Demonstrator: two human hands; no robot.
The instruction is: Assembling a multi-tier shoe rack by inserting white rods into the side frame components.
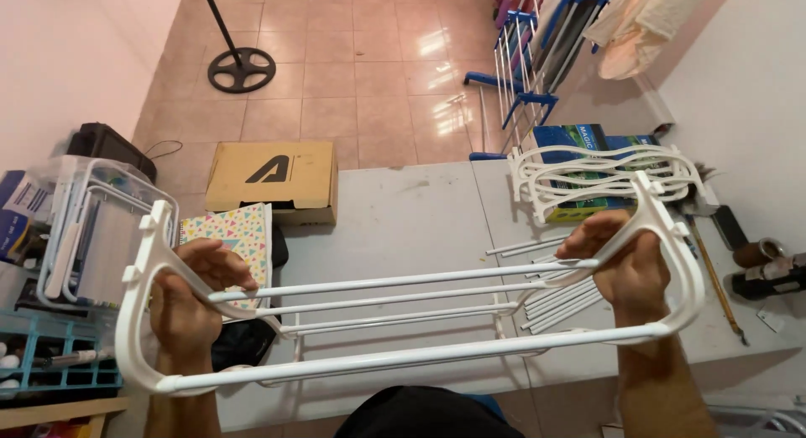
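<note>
I hold a white plastic rack shelf (403, 280) above a grey table (403, 211). It has two curved end frames joined by several white rods. My left hand (189, 299) grips the left end frame (138, 270). My right hand (621, 262) grips the right end frame (672, 237). The shelf lies roughly level between both hands, close to my body.
Loose white rods (550, 304) lie on the table under the shelf. Stacked white end frames (588, 174) rest on a boxed package at the back right. A cardboard box (273, 176), a patterned notebook (231, 237), a blue drying rack (537, 60) and a stand base (241, 69) are around.
</note>
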